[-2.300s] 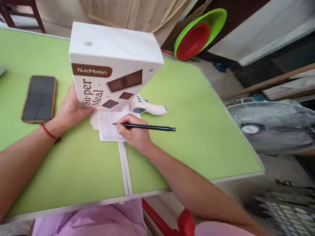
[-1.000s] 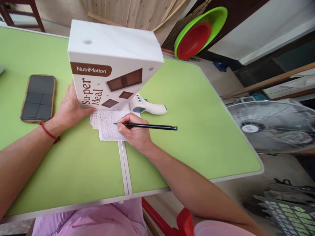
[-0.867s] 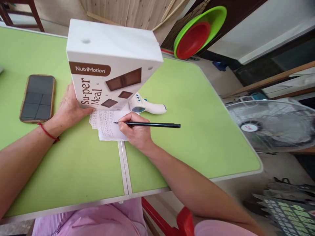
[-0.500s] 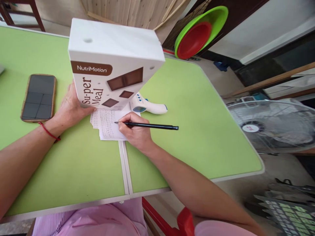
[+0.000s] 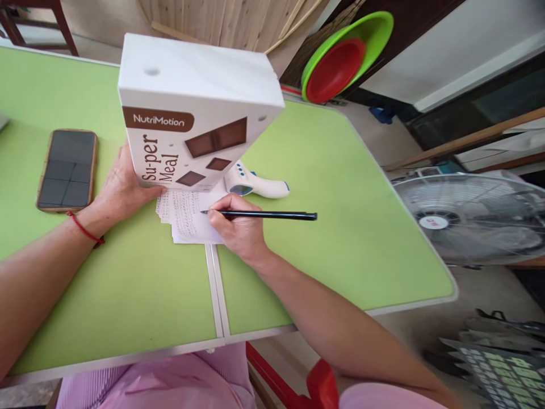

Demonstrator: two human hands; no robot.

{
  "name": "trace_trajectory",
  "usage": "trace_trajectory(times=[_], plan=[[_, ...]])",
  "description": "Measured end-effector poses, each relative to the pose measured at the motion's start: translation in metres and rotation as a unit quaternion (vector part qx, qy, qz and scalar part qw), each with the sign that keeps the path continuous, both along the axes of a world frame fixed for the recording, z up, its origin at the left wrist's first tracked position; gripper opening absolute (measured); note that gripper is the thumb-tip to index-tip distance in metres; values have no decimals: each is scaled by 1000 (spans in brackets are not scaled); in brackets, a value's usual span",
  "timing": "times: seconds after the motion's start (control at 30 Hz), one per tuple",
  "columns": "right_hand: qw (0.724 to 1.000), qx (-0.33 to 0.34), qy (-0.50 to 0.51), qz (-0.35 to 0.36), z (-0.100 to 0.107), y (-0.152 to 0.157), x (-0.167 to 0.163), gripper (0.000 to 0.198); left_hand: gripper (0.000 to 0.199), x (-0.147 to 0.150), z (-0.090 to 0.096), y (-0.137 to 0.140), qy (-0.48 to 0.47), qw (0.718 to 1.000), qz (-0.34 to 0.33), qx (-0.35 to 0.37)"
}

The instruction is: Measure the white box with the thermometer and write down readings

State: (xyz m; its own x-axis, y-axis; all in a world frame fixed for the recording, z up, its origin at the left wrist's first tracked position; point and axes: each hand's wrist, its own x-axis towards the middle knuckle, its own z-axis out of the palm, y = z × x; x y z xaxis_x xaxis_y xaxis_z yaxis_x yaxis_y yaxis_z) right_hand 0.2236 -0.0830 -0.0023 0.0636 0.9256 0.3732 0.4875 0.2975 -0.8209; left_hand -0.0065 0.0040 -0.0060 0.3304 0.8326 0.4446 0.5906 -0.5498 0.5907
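My right hand (image 5: 240, 227) is closed around a slim black pen (image 5: 276, 215), its tip at the handwritten lines on a small stack of white paper (image 5: 187, 221). My left hand (image 5: 123, 179) is at the lower left edge of a white NutriMotion box (image 5: 200, 74), which stands upright over the far part of the paper. The left thumb lies along the box's bottom edge by the paper's corner; the box hides the other fingers in part. Behind the writing hand, a white and blue handheld thermometer (image 5: 268, 187) lies partly covered by the box.
A phone in a brown case (image 5: 68, 170) lies left of my left hand on the green table (image 5: 128, 301). A metal seam (image 5: 217, 301) crosses the tabletop. Beyond the right edge stand a fan (image 5: 468, 221), a green basin (image 5: 377, 34) and a red basin (image 5: 336, 71).
My right hand and the pen have shifted slightly to the right across the paper. The pen now lies closer to level. My left hand and the box stay in place.
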Motion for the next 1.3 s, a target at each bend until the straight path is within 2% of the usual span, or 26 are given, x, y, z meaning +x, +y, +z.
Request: trace_trajectory(times=[0.63, 0.93, 1.3], plan=[[1000, 1, 12, -2, 0, 0, 0, 9, 68, -1, -3, 2, -12, 1000, 1, -6], [1000, -7, 8, 7, -2, 1, 0, 7, 62, 0, -1, 0, -24, 1000, -12, 2], [1000, -15, 18, -1, -1, 2, -2, 6, 73, 1, -2, 1, -29, 999, -11, -8]])
